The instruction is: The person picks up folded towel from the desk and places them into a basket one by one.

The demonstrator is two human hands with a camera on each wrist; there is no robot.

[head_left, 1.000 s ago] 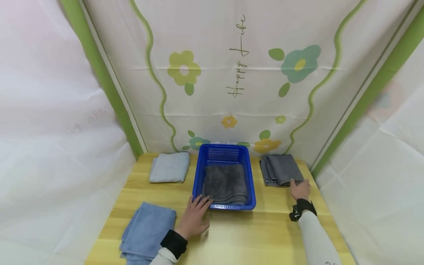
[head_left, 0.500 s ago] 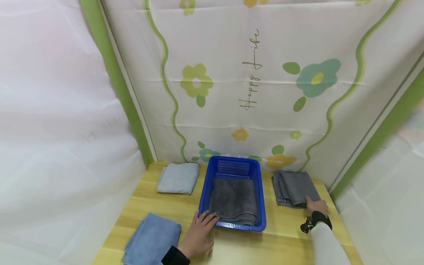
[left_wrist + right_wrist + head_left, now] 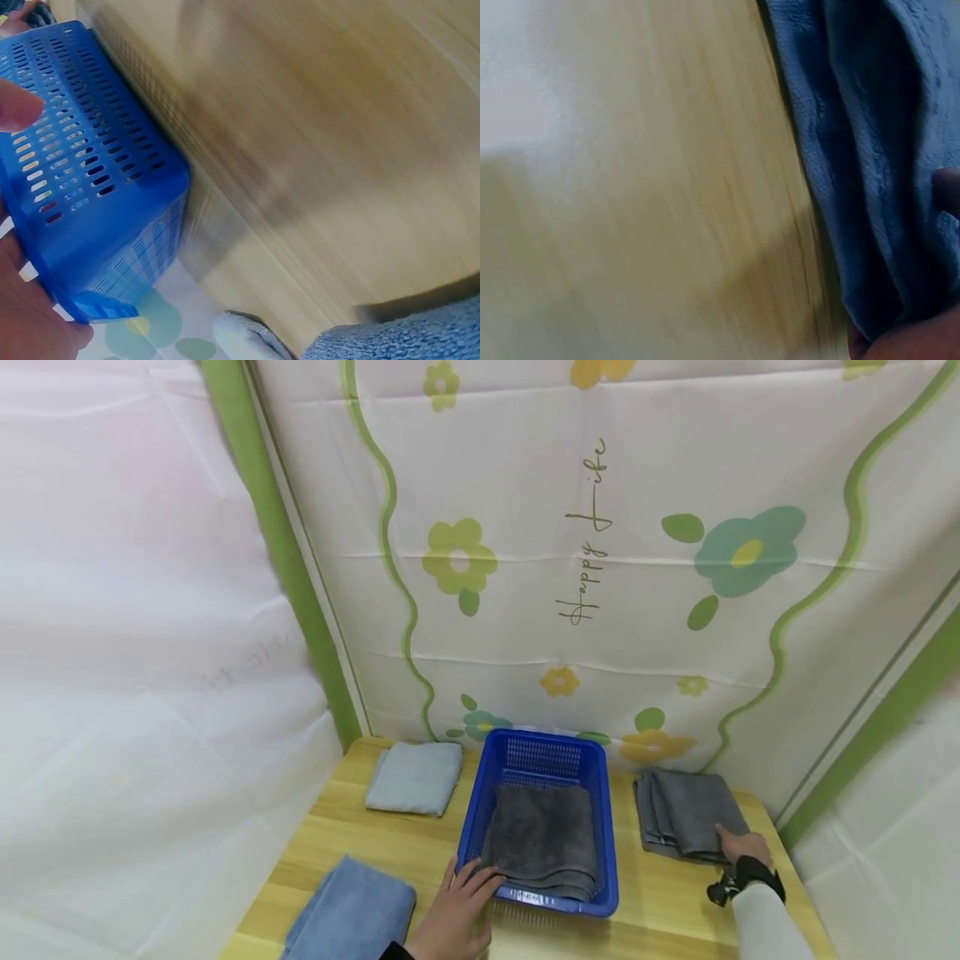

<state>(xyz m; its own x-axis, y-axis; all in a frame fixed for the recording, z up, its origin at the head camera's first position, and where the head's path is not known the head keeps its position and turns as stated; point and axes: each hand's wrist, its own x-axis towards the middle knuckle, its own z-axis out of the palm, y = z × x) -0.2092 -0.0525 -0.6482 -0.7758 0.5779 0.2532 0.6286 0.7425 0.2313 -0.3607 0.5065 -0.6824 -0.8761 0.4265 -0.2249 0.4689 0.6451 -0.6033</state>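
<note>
My left hand (image 3: pixel 455 920) rests on the near left corner of a blue plastic basket (image 3: pixel 471 827), fingers spread over the rim and the thumb outside. In the left wrist view the thumb (image 3: pixel 18 106) is in front of the basket's slotted wall. Inside the basket lies a folded dark grey towel (image 3: pixel 543 831). To the right, my right hand (image 3: pixel 746 846) pinches the near right corner of another folded grey towel (image 3: pixel 693 810), which lies on the table. In the right wrist view its folded layers (image 3: pixel 862 142) show between thumb and fingers.
A folded pale blue towel (image 3: pixel 416 778) lies left of the basket. Nearer the front left is a folded blue towel (image 3: pixel 356 910). The wooden table (image 3: pixel 330 835) is enclosed by white fabric walls with flower prints (image 3: pixel 585 635) at the back.
The head view has tilted up, so everything appears lower and further right. The left hand stays at the basket corner and the right hand at the grey towel's corner.
</note>
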